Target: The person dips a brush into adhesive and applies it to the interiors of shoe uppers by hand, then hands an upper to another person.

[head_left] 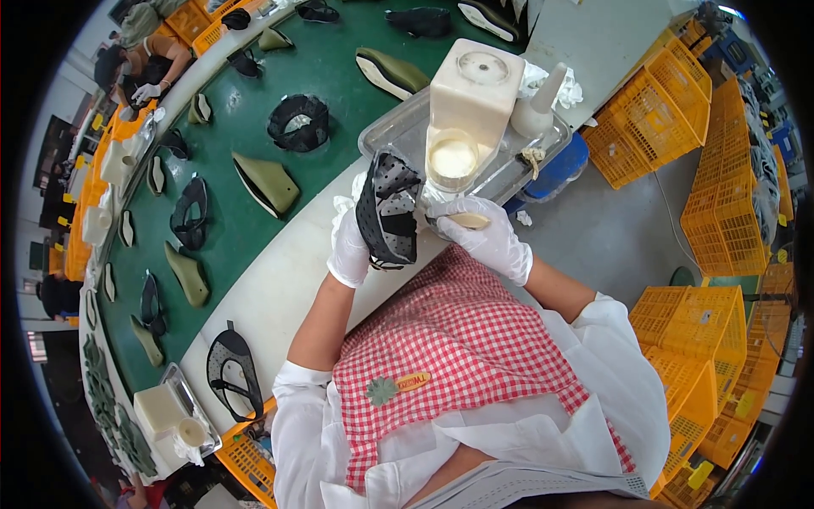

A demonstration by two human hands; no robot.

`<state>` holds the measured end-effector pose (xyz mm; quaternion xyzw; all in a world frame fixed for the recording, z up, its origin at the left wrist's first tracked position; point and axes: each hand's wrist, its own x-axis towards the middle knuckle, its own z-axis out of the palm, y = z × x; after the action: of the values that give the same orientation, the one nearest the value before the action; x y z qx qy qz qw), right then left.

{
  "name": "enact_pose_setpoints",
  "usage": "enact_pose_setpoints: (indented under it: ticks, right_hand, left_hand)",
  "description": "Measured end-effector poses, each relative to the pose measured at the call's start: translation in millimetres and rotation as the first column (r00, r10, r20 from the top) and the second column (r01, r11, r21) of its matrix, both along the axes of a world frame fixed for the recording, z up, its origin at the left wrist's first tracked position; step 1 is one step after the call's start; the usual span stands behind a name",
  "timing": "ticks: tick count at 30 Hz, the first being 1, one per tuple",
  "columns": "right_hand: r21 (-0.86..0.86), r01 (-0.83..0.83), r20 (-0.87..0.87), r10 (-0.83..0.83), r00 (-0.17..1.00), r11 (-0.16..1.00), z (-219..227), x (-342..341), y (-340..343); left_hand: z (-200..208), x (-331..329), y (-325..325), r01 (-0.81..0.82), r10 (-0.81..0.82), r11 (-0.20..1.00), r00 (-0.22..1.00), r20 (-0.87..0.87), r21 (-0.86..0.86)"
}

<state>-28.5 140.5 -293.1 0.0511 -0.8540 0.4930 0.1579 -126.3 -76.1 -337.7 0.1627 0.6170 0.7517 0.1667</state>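
My left hand (349, 247), in a white glove, is closed on a black polka-dotted shoe upper (383, 204), held up over the white table edge. My gloved right hand (486, 235) is closed around a tool with a pale wooden handle (469, 220); its working end is hidden. Just beyond that hand, a white glue dispenser (477, 85) with an open cup (454, 157) of white liquid stands on a metal tray (398, 123). A white squeeze bottle (537, 113) with a long nozzle is beside it.
A green conveyor belt (229, 127) carries several black uppers and olive shoe lasts (270, 182). Another black upper (233, 373) lies on the white ledge at left, near a second glue dispenser (158, 411). Orange crates (653, 110) stack at right. A person (153, 64) works across the belt.
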Motion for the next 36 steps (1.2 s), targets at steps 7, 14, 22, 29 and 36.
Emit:
enact_pose_setpoints:
  ticks: [7,14,22,29,36]
  right_hand:
    - [-0.268,0.012,0.073,0.008,0.997,0.963,11,4,-8]
    - [-0.106,0.040,0.130,-0.026,0.991,0.994,6,7,-23]
    - [-0.356,-0.037,0.294,0.149,0.944,0.934,25,19,-26]
    - [-0.342,-0.046,0.225,0.129,0.966,0.939,20,14,-37]
    - [-0.557,-0.076,0.378,0.334,0.863,0.827,33,28,-43]
  left_hand:
    - [17,8,-7,0.146,-0.155,0.985,0.984,-0.093,-0.097]
    - [18,5,-3,0.109,-0.172,0.967,0.945,-0.278,-0.230]
    - [58,17,-7,0.070,-0.213,0.964,0.775,-0.595,-0.255]
    - [68,22,-15,0.057,-0.168,0.979,0.770,-0.616,-0.196]
    - [59,20,-30,0.097,-0.145,0.988,0.864,-0.482,-0.122]
